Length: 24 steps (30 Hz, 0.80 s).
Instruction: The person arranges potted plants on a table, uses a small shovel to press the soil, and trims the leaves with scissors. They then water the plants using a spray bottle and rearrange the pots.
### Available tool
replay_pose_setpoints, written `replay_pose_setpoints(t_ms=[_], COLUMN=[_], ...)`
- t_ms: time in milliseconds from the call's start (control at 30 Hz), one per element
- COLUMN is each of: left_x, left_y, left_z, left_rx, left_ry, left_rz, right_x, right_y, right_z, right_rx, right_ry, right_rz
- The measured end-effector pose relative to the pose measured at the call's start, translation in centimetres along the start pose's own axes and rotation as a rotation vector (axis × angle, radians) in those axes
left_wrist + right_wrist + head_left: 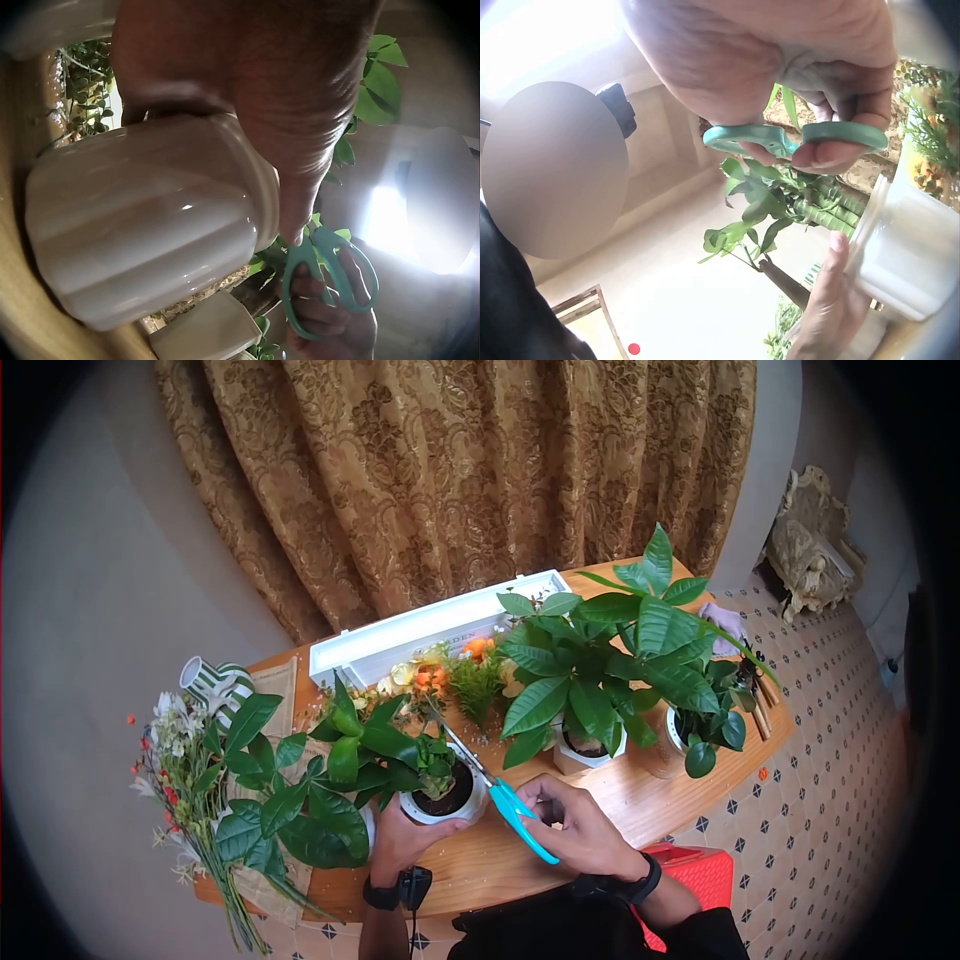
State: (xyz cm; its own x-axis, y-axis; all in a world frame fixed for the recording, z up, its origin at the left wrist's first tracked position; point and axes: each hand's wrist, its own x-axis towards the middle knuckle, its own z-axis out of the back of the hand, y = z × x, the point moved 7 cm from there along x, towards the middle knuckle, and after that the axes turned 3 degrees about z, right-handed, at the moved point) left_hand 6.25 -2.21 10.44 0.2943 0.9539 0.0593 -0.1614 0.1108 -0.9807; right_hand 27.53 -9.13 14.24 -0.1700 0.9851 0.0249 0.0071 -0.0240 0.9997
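Observation:
My left hand (400, 838) grips the side of a ribbed white pot (150, 217), its thumb at the rim. Thick green stalks (829, 214) with leafy shoots rise from the dark soil (455, 792). My right hand (585, 830) holds scissors (515, 815) with teal handles, fingers and thumb through the loops. The metal blades (463, 745) reach over the pot toward the stalks and leaves. In the left wrist view the scissors' handles stand somewhat apart. Leaves hide the blade tips in part.
Another broad-leaved plant (310, 815) stands left of the pot, near loose flower stems (215, 840) and a striped vase (215, 685). A long white box (440, 622) lies behind artificial flowers (430, 678). To the right are a tall leafy plant (600, 670) and a smaller potted one (700, 725).

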Motion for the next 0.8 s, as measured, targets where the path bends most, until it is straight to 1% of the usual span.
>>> replay_pose_setpoints(t_ms=[100,167,200,267,300,367,400,467,600,667,700,767,800], left_x=[0.0,0.0,0.0,-0.1,-0.1,-0.1,-0.2,-0.3,-0.3,-0.3,-0.3,-0.1,-0.1], left_y=[0.3,0.3,0.3,0.1,0.1,0.3,0.3,-0.6,-0.2,0.1,0.0,0.1,0.0], left_z=[0.1,0.1,0.0,0.0,0.0,0.0,0.1,0.0,0.1,0.1,0.0,-0.1,-0.2], left_rx=[0.044,-0.016,-0.016,-0.033,-0.033,-0.044,-0.043,0.080,0.060,0.105,0.105,-0.050,-0.050], left_ry=[-0.006,-0.038,-0.038,-0.051,-0.052,-0.039,-0.042,-0.015,-0.023,0.005,0.001,-0.042,-0.046], left_rz=[0.025,0.100,0.100,0.081,0.082,0.111,0.112,-0.031,-0.014,0.047,0.047,0.082,0.080], right_x=[-0.1,-0.2,-0.3,-0.8,-1.1,-1.7,-2.1,-2.5,-2.5,-2.1,-1.8,-1.5,-1.3], right_y=[-0.2,0.4,0.2,0.2,0.2,1.1,1.0,1.3,2.1,3.2,3.3,4.9,5.2], right_z=[0.3,0.4,0.4,0.8,0.8,0.8,0.7,0.5,0.2,0.5,0.7,1.0,1.0], right_rx=[-0.005,-0.011,-0.011,0.005,0.005,-0.049,-0.048,-0.197,-0.244,-0.395,-0.394,-0.566,-0.566], right_ry=[-0.028,-0.034,-0.034,-0.072,-0.070,-0.067,-0.064,-0.051,-0.043,-0.059,-0.056,-0.097,-0.094], right_rz=[-0.039,-0.066,-0.066,0.016,0.015,0.095,0.094,0.124,0.116,0.155,0.156,0.377,0.379])
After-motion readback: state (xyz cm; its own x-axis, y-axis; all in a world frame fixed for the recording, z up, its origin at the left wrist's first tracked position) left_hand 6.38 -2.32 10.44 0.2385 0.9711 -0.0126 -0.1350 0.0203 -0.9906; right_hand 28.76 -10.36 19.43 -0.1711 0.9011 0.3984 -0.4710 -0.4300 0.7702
